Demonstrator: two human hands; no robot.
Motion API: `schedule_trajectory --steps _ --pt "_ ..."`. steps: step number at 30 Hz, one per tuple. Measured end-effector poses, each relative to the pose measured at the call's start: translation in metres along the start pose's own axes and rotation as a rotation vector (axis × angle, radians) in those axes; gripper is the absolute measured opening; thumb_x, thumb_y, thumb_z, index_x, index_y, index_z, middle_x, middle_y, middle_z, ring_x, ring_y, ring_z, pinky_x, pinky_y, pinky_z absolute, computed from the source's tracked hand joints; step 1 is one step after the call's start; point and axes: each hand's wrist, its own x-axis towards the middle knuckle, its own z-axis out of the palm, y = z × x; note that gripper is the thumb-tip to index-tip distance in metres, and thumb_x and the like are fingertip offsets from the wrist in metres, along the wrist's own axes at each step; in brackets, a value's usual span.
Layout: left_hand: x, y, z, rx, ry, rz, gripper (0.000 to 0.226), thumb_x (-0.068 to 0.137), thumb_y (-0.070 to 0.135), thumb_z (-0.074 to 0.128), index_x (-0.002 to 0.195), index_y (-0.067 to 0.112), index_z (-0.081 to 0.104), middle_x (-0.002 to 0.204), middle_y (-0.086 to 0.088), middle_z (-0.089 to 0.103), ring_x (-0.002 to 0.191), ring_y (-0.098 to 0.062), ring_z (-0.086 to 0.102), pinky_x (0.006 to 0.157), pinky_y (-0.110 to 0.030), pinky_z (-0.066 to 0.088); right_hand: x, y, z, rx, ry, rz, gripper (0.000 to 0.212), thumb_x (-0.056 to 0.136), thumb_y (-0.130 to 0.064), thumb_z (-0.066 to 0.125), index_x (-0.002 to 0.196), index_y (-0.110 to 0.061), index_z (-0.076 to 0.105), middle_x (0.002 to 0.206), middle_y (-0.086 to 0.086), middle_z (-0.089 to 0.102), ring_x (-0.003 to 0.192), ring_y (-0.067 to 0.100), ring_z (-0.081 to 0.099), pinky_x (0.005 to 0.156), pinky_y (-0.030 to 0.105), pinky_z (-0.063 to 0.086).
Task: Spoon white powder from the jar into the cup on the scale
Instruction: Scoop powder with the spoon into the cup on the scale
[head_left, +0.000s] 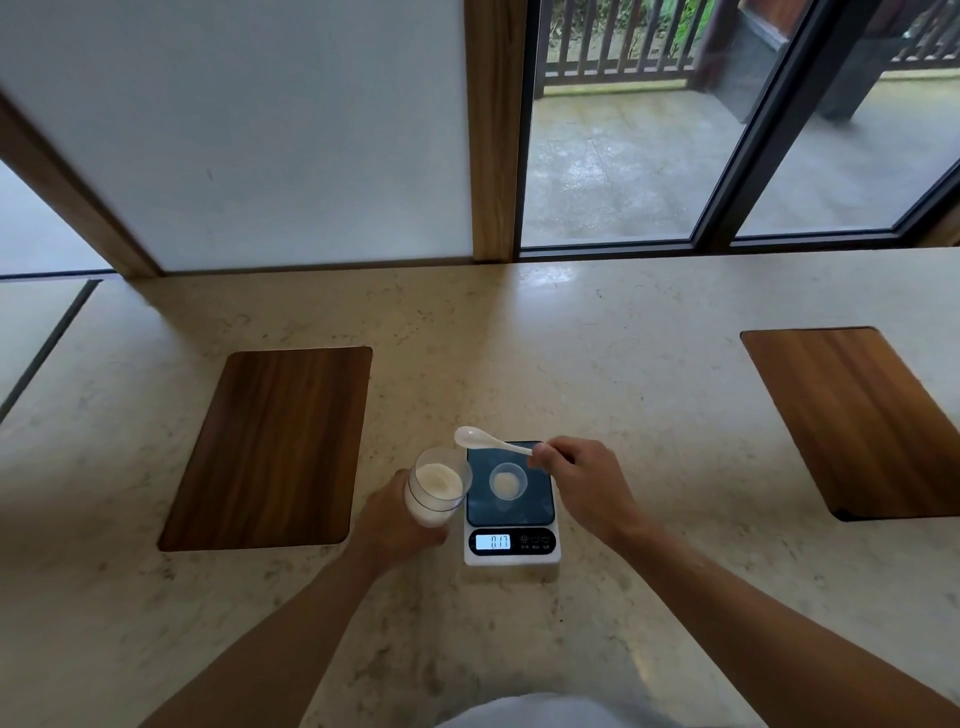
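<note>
A brown wooden board (270, 447) lies flat on the pale stone counter (623, 353), well to the left of the work. Just right of it the left hand (395, 519) is wrapped around the clear jar (436, 486), tipping its open mouth toward the scale; white powder (439, 480) fills it most of the way up. The white spoon (488, 440) hangs with its bowl above the jar's far rim and looks empty, though I can't be sure from here. On the scale (511, 512), touching the jar's right side, sits the small cup (508, 481) with a little powder in it; the display (493, 542) is lit. The right hand (582, 480) pinches the spoon's handle end, fingers closed. To my eye the next dip should be shallow, the jar kept steady, and the spoon tapped gently low over the cup so nothing dusts the platform. A second board (862, 421) lies far right.
</note>
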Motion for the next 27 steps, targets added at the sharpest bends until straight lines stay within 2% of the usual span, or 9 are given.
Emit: schedule_trajectory --steps 2,4,7,10,15,18,22,25,27 --pt "-0.001 0.001 -0.001 -0.017 0.009 0.002 0.063 0.065 0.023 0.087 0.114 0.027 0.048 0.118 -0.002 0.061 0.103 -0.013 0.054 0.091 -0.025 0.041 0.0 -0.007 0.004 -0.045 -0.022 -0.072 0.027 0.096 -0.028 0.057 0.083 -0.015 0.077 0.072 0.002 0.072 0.065 0.022 0.064 0.057 0.032 0.055" --pt "-0.001 0.001 -0.002 -0.023 -0.012 0.01 0.061 0.067 0.021 0.086 0.113 0.029 0.046 0.119 -0.003 0.06 0.103 -0.012 0.053 0.092 -0.025 0.04 0.0 -0.009 0.008 -0.087 -0.037 -0.116 0.024 0.095 -0.028 0.059 0.085 -0.014 0.076 0.071 0.003 0.071 0.06 0.022 0.063 0.055 0.033 0.055" --pt "0.001 0.0 -0.002 0.018 -0.068 0.01 0.06 0.07 0.02 0.084 0.119 0.022 0.048 0.122 -0.006 0.059 0.109 -0.018 0.054 0.093 -0.022 0.037 0.0 -0.009 0.013 -0.157 -0.063 -0.164 0.023 0.095 -0.027 0.06 0.087 -0.014 0.077 0.072 -0.001 0.071 0.054 0.013 0.057 0.051 0.019 0.047" --pt "0.002 -0.002 -0.003 0.053 -0.065 -0.025 0.063 0.07 0.024 0.084 0.122 0.019 0.049 0.122 -0.005 0.059 0.113 -0.022 0.056 0.093 -0.024 0.039 -0.001 -0.011 0.016 -0.235 -0.073 -0.24 0.022 0.095 -0.025 0.061 0.088 -0.013 0.077 0.074 -0.001 0.072 0.054 0.008 0.057 0.054 0.016 0.046" --pt "0.005 0.001 -0.005 0.119 -0.111 0.003 0.065 0.074 0.027 0.08 0.129 0.018 0.045 0.131 -0.005 0.055 0.12 -0.022 0.052 0.102 -0.028 0.039 0.0 -0.022 0.015 -0.447 -0.15 -0.366 0.03 0.099 -0.026 0.052 0.084 -0.01 0.071 0.075 0.003 0.069 0.062 0.015 0.061 0.062 0.034 0.056" --pt "0.008 -0.001 -0.007 0.118 -0.1 0.028 0.071 0.07 0.028 0.083 0.129 0.02 0.044 0.129 -0.005 0.057 0.116 -0.021 0.055 0.1 -0.03 0.042 0.0 -0.028 0.016 -0.534 -0.168 -0.399 0.03 0.101 -0.025 0.048 0.087 -0.007 0.069 0.08 0.007 0.068 0.067 0.02 0.061 0.065 0.038 0.057" --pt "0.012 -0.003 -0.007 0.148 -0.094 0.018 0.078 0.063 0.033 0.087 0.127 0.024 0.044 0.122 -0.001 0.059 0.109 -0.018 0.057 0.095 -0.032 0.047 0.0 -0.034 0.019 -0.566 -0.142 -0.422 0.029 0.101 -0.023 0.048 0.093 -0.007 0.071 0.083 0.006 0.068 0.064 0.017 0.058 0.062 0.031 0.055" --pt "0.014 -0.007 -0.006 0.142 -0.068 0.007 0.078 0.057 0.038 0.087 0.121 0.03 0.043 0.113 0.007 0.058 0.1 -0.014 0.057 0.088 -0.028 0.047 0.001 -0.034 0.023 -0.562 -0.153 -0.414 0.028 0.101 -0.021 0.05 0.091 -0.007 0.072 0.079 0.004 0.066 0.06 0.012 0.053 0.055 0.022 0.046" --pt "0.014 -0.009 -0.005 0.15 -0.083 0.015 0.079 0.057 0.039 0.087 0.121 0.033 0.042 0.112 0.01 0.056 0.1 -0.01 0.055 0.088 -0.026 0.045 0.002 -0.033 0.027 -0.574 -0.169 -0.397 0.028 0.1 -0.022 0.051 0.087 -0.008 0.072 0.076 0.002 0.064 0.058 0.011 0.053 0.054 0.021 0.044"
